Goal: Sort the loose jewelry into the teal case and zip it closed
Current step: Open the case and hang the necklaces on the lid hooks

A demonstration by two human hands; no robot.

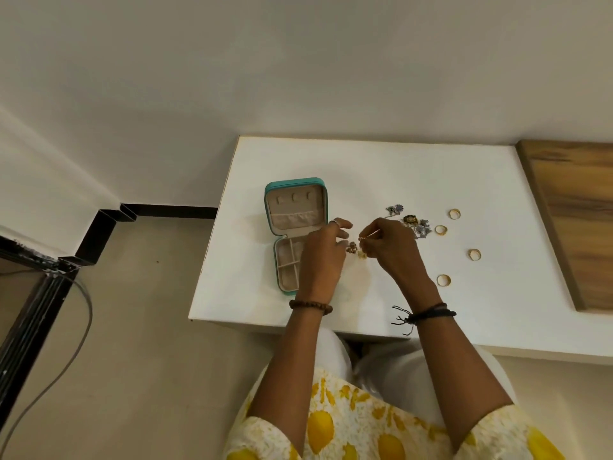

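The teal case (269, 194) lies open on the white table (398, 174), lid flat at the back, beige compartments toward me. My left hand (323, 257) hovers over the case's right edge and pinches a small brownish earring (351, 248). Just right of it, my right hand (394, 250) pinches a small gold earring (362, 239), with another gold piece (362, 255) dangling or lying below. A heap of silver and dark jewelry (411, 222) sits beyond my right hand. Several gold rings (454, 213) are scattered to the right.
A wooden board (577, 220) covers the table's right end. The table's left edge drops to a tiled floor with a black frame and a grey cable (79, 330) at far left. The wall stands right behind the table.
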